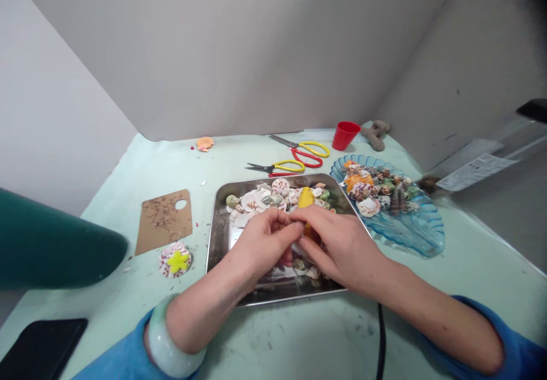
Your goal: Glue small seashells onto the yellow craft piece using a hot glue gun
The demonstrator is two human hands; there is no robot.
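Both hands meet low over the metal tray (216, 237), just in front of the heap of shells (256, 200). The right hand (342, 243) has its fingers closed around a yellow thing (306, 196), whose upper end pokes out above the fingertips. The left hand (260, 240) has its fingertips pinched together at the same spot, touching the right's, and what they pinch is hidden. A black cord (380, 334) runs out from under the right wrist. Fine work like this seems best done with the wrists braced near the tray's edge, a light grip, and the hands over the tray so that a dropped piece lands inside it. The blue dish (423, 232) and the scissors (277, 167) lie well clear
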